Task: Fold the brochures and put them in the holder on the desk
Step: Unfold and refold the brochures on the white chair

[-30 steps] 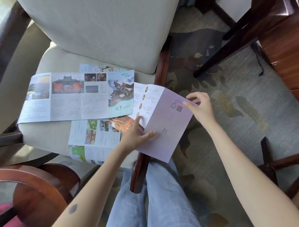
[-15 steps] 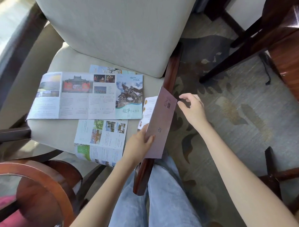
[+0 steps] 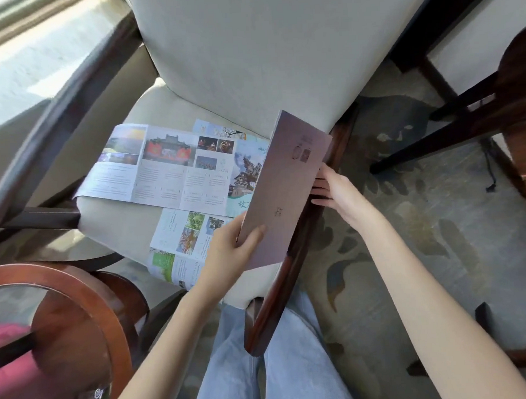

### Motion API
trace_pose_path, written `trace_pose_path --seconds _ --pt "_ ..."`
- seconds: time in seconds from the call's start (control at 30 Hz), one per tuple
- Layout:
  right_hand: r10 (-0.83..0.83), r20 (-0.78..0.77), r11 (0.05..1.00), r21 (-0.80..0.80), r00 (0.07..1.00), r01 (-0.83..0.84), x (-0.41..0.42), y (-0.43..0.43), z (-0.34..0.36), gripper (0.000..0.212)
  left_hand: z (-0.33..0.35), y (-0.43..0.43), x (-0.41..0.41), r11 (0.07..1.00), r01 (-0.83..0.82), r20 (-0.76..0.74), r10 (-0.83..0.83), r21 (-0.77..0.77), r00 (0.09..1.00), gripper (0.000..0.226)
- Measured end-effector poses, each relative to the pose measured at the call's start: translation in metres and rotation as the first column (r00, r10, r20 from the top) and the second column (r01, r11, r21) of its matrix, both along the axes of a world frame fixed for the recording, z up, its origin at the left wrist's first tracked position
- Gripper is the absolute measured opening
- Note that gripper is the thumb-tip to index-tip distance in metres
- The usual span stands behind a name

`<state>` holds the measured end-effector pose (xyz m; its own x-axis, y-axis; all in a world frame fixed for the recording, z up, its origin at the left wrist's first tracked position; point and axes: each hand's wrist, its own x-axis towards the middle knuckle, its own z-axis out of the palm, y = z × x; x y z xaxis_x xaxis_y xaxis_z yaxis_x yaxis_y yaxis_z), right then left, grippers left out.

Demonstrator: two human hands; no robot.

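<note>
Here, the left hand [image 3: 227, 249] pinched the lower left edge of the mauve brochure [image 3: 285, 192], its thumb lying across the cover and the fingers curled out of sight behind the sheet. The right hand [image 3: 337, 193] met the same brochure along its right edge, its fingers tucked under the paper; whether they clamped it or only steadied it could not be told. The brochure stood folded shut and tilted, near the middle of the frame, its upper corner reaching up over the pale backrest of the armchair [image 3: 249, 49]. It hid the right end of the wide unfolded brochure [image 3: 170, 173], which lay flat across the seat cushion left of centre, with coloured photographs along its top. Just below that one, a second open brochure [image 3: 185, 242] with green pictures hung over the front edge of the seat, partly covered by the left hand and wrist. A sliver of another printed sheet [image 3: 219, 130] showed above the wide one, against the backrest. The chair's dark wooden arm [image 3: 292, 276] ran down from behind the held brochure toward the person's blue jeans [image 3: 293, 364] at the bottom centre. A round wooden table [image 3: 88, 303] filled the lower left, dark table legs [image 3: 434, 143] crossed the upper right, and a patterned carpet [image 3: 438, 237] spread over the right side.
</note>
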<state>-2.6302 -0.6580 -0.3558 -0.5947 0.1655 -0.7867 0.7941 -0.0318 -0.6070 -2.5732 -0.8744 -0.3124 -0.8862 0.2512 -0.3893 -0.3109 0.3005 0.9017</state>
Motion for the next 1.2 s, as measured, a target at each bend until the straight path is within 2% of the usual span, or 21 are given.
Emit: trace_pose_path --seconds 0.1,0.2,0.3,0.37,0.43,0.57,0.63,0.73,0.8,0.9,0.97,1.03,1.13,1.2 --pt "-0.012 -0.044 0.992 -0.123 0.999 0.006 -0.008 -0.018 0.004 0.046 -0.001 -0.007 -0.012 0.975 -0.176 0.122 0.16 0.133 0.98 0.018" --pt "0.024 -0.038 0.982 -0.188 0.999 -0.03 -0.001 -0.027 0.0 0.062 -0.007 -0.01 -0.016 0.906 -0.36 0.318 0.282 0.221 0.905 0.006" --pt "0.06 -0.047 0.966 -0.248 0.997 -0.069 -0.001 -0.037 -0.003 0.062 -0.018 -0.022 -0.024 0.833 -0.447 0.485 0.259 0.325 0.835 0.02" --pt "0.052 -0.041 0.978 -0.2 0.998 -0.059 -0.005 -0.039 -0.003 0.052 -0.028 -0.029 -0.028 0.757 -0.528 0.588 0.24 0.384 0.772 0.028" --pt "0.042 -0.025 0.99 -0.136 0.999 -0.045 -0.007 -0.038 -0.004 0.046 -0.037 -0.035 -0.028 0.648 -0.638 0.688 0.235 0.416 0.686 0.025" --pt "0.124 0.039 0.984 -0.136 0.992 -0.118 -0.002 -0.038 -0.008 0.048 -0.054 -0.041 -0.021 0.436 -0.741 0.768 0.154 0.512 0.621 0.025" --pt "0.182 0.067 0.964 -0.21 0.981 -0.164 0.002 -0.043 -0.009 0.053 -0.062 -0.04 -0.016 0.401 -0.749 0.786 0.107 0.526 0.609 0.027" --pt "0.185 0.078 0.935 -0.322 0.98 -0.151 0.005 -0.054 -0.009 0.062 -0.068 -0.032 -0.01 0.481 -0.735 0.808 0.087 0.478 0.582 0.026" --pt "0.221 0.054 0.902 -0.392 0.974 -0.183 0.005 -0.06 -0.008 0.067 -0.07 -0.029 -0.008 0.605 -0.687 0.805 0.123 0.402 0.58 0.021" --pt "0.273 0.001 0.864 -0.439 0.962 -0.244 0.003 -0.065 -0.009 0.067 -0.077 -0.027 -0.007 0.796 -0.553 0.73 0.222 0.248 0.647 0.022" --pt "0.257 -0.004 0.899 -0.367 0.966 -0.241 0.005 -0.066 -0.007 0.044 -0.08 -0.028 -0.008 0.829 -0.529 0.673 0.289 0.18 0.681 0.023" --pt "0.228 -0.032 0.947 -0.225 0.973 -0.229 0.008 -0.064 -0.006 0.017 -0.082 -0.028 -0.008 0.864 -0.485 0.602 0.317 0.135 0.733 0.026" --pt "0.187 -0.097 0.972 -0.127 0.978 -0.198 0.011 -0.064 -0.01 0.022 -0.086 -0.029 -0.006 0.914 -0.407 0.401 0.372 0.0 0.837 0.031" --pt "0.179 -0.124 0.973 -0.123 0.976 -0.194 0.011 -0.065 -0.01 0.023 -0.091 -0.03 -0.004 0.901 -0.414 0.282 0.433 -0.129 0.856 0.045"
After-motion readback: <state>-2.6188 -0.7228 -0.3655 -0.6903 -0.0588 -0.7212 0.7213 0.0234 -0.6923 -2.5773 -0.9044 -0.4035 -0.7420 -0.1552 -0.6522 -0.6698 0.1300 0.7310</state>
